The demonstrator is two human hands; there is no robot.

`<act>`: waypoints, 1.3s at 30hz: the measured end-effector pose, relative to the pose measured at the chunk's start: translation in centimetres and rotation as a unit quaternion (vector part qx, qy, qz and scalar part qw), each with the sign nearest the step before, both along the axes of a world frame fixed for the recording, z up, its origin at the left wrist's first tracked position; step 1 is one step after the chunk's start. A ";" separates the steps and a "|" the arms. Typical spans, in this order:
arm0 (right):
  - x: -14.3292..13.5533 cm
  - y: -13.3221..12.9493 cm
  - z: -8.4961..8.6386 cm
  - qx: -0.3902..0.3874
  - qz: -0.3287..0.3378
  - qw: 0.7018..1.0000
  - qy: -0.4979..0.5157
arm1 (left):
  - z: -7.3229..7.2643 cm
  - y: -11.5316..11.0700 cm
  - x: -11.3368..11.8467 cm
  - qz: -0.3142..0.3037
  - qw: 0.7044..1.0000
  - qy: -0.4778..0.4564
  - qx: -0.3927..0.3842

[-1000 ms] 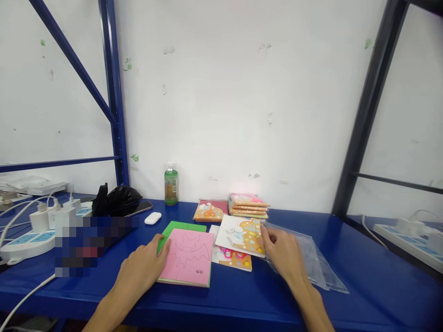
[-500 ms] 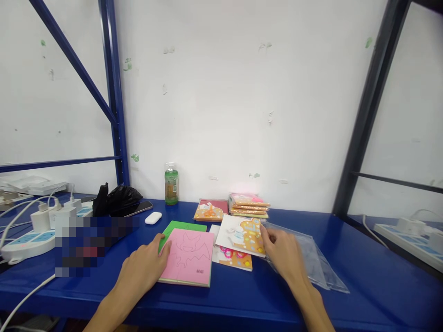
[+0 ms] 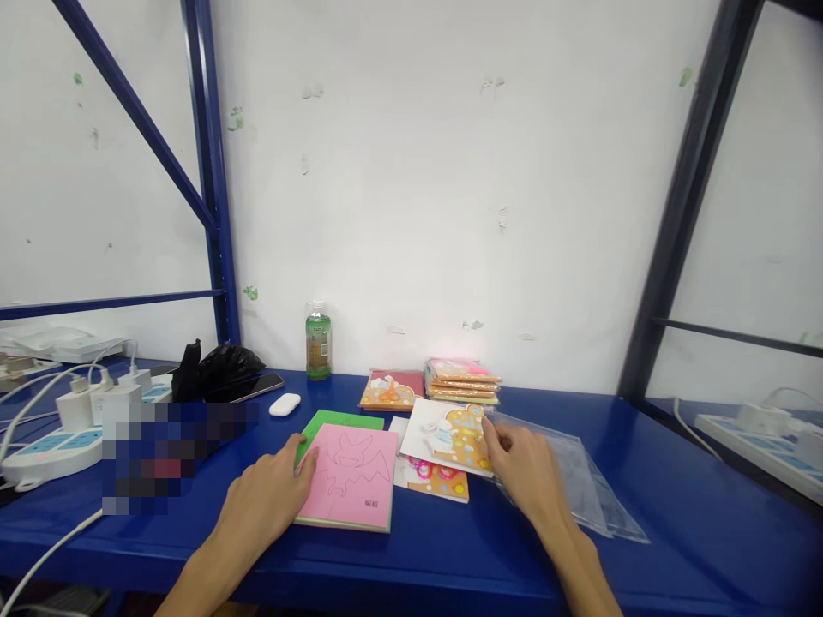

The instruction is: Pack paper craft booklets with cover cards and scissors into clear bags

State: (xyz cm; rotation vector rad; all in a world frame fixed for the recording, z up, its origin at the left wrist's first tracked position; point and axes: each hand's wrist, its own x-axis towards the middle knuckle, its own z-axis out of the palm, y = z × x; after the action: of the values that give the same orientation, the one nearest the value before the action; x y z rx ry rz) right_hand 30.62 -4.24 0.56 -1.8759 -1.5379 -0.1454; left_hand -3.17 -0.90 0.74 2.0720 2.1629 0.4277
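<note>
My left hand [image 3: 268,484] is closed on the left edge of a stack of square paper sheets [image 3: 351,476]. The top sheet is pink with a line drawing of a bat, and a green sheet [image 3: 331,419] sticks out behind it. With my right hand [image 3: 531,476] I pinch the right edge of a white and orange booklet [image 3: 443,435], thumb and finger at its corner. That booklet is tilted over another booklet [image 3: 437,482] with pink rings on its cover. Clear plastic sleeves [image 3: 585,493] lie beside and partly beneath my right hand.
Behind the booklets stand a wrapped stack [image 3: 463,386] and another booklet [image 3: 392,392]. A green-labelled bottle [image 3: 318,343] is by the wall, with a white earphone case [image 3: 285,404], a phone [image 3: 257,388] and a black bag [image 3: 231,367] to the left. Power strips [image 3: 57,450] hold plugged chargers.
</note>
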 end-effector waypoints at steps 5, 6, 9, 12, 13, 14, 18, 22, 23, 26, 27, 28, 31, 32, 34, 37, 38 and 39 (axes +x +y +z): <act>-0.1 0.0 0.1 -0.010 -0.002 1.000 0.003 | 0.0 0.0 0.1 -0.002 1.000 0.004 0.000; -0.1 0.0 0.1 -0.011 -0.002 1.000 0.004 | 0.0 0.0 0.1 -0.002 1.000 0.005 0.000; -0.1 0.0 0.1 -0.014 -0.002 1.000 0.004 | 0.1 0.0 0.1 -0.002 1.000 0.009 0.001; -0.2 0.0 0.0 -0.012 -0.003 1.000 0.005 | 0.0 0.0 0.1 -0.001 1.000 0.011 0.000; -0.2 0.0 0.0 -0.011 -0.002 1.000 0.005 | 0.0 0.0 0.1 -0.001 1.000 0.012 0.000; -0.2 0.0 0.0 -0.011 -0.002 1.000 0.006 | 0.0 0.0 0.0 -0.001 1.000 0.013 0.000; -0.2 0.0 0.0 -0.014 -0.004 1.000 0.009 | -0.2 0.3 -0.1 0.000 1.000 0.015 -0.002; -0.2 0.1 0.0 -0.019 -0.002 1.000 0.009 | -0.4 0.5 -0.1 0.008 1.000 0.021 -0.004; -0.2 0.1 0.0 -0.019 -0.002 1.000 0.009 | -0.4 0.5 -0.1 0.008 1.000 0.022 -0.003; -0.2 0.1 -0.1 -0.020 -0.004 1.000 0.011 | -0.4 0.5 -0.1 0.008 1.000 0.024 -0.004; -0.2 0.1 -0.1 -0.020 -0.005 1.000 0.011 | -0.4 0.5 -0.1 0.008 1.000 0.024 -0.004; -0.2 0.1 -0.1 -0.021 -0.005 1.000 0.012 | -0.3 0.5 0.0 0.008 1.000 0.025 -0.005; -0.2 0.2 -0.2 -0.022 -0.004 1.000 0.011 | -0.2 0.4 0.1 0.008 1.000 0.026 -0.006; -0.2 0.2 -0.2 -0.023 -0.004 1.000 0.010 | -0.2 0.4 0.1 0.008 1.000 0.026 -0.005; -0.3 0.2 -0.2 -0.023 -0.004 1.000 0.007 | -0.1 0.3 0.2 0.007 1.000 0.027 -0.005; -0.4 0.2 -0.1 -0.022 0.001 1.000 -0.001 | 0.0 0.2 0.3 0.008 1.000 0.030 -0.004; -0.5 0.1 -0.1 -0.021 0.004 1.000 -0.003 | 0.0 0.2 0.2 0.008 0.999 0.031 -0.004; -0.5 0.1 -0.1 -0.021 0.005 1.000 -0.004 | 0.0 0.1 0.2 0.008 0.999 0.032 -0.004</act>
State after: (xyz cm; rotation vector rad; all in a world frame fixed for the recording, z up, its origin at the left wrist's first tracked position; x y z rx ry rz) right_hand 30.15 -4.10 0.45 -1.9013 -1.5674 -0.1175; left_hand -2.94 -0.77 0.69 2.0944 2.2129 0.3590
